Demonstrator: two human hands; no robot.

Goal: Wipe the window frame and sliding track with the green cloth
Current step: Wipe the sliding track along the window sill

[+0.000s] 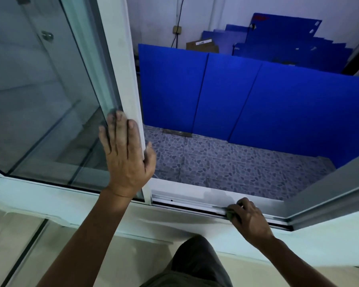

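Note:
The window is slid open on the right. My left hand (pixel 125 154) lies flat on the glass and the white upright frame (pixel 124 65) of the sliding pane, with the thumb hooked round the frame's edge. My right hand (pixel 250 219) is closed on a bunched green cloth (pixel 232 214) and presses it into the sliding track (pixel 187 201) at the bottom of the opening, near its right end. Only a small part of the cloth shows under the fingers.
A grey frame member (pixel 330 195) runs diagonally at the right. Beyond the opening lie a pebble-patterned tiled floor (pixel 226 162) and blue folded panels (pixel 247 100), with more blue sheets and a cardboard box behind. The white sill (pixel 71 204) runs below the glass.

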